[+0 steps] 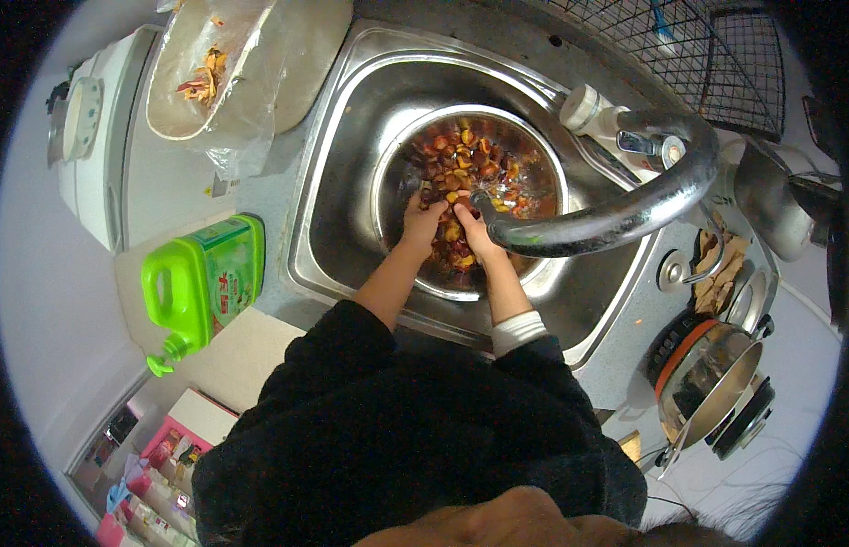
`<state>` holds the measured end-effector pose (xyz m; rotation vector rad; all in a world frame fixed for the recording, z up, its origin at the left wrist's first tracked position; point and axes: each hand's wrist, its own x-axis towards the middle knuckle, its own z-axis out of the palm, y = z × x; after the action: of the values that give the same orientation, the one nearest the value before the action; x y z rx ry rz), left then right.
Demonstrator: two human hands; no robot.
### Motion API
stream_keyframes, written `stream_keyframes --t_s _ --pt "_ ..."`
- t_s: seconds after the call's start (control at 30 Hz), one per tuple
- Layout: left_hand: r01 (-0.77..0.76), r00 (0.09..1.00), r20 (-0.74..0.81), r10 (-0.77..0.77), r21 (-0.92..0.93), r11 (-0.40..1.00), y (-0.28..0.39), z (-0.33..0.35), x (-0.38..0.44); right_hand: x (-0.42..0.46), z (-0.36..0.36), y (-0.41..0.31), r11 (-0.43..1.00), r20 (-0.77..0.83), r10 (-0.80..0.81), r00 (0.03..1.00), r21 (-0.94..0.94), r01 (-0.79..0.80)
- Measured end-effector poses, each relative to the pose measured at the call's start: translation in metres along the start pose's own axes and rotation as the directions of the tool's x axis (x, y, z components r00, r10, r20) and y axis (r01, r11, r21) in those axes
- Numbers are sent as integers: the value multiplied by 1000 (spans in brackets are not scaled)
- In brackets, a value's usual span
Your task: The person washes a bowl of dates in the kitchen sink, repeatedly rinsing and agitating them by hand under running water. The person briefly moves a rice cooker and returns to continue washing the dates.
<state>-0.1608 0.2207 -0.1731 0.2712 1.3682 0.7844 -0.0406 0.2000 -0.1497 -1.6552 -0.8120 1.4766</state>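
Note:
A round steel basin stands in the stainless steel sink, holding water and many reddish-brown and yellow pieces that look like cut chestnuts. Both my hands are inside the basin, near its middle. The fingers of my left hand are curled at the pieces, partly hidden among them. My right hand has its thumb and fingers at a reddish-brown piece, close to the left fingertips. Whether either hand grips a piece is hard to tell. The spout of the curved metal faucet hangs over the basin beside my right hand.
A green detergent jug stands left of the sink. Behind it is a plastic-lined bin with peelings. At the right are a glass-sided pot, a pan lid and brown paper-like scraps. A black wire rack stands behind.

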Motion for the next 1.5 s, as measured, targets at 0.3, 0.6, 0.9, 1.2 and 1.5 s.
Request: stream_keyframes --t_s 0.3,0.6,0.9,1.2,1.5 --pt "-181 937 -137 321 594 784 21 16 2 31 -67 -33 745 156 -349 924 -552 375" --pt "41 998 36 -47 134 990 47 12 26 82 -17 -22 997 51 -30 998 -70 33" --pt "-193 978 4 206 373 907 18 24 23 31 17 -9 997 -175 -26 984 63 38" --pt "-532 690 167 705 777 336 21 14 31 58 -64 -26 872 12 -310 951 -395 289" --pt "-39 991 136 -12 360 932 7 -13 30 46 -52 55 968 4 113 994 224 -111"
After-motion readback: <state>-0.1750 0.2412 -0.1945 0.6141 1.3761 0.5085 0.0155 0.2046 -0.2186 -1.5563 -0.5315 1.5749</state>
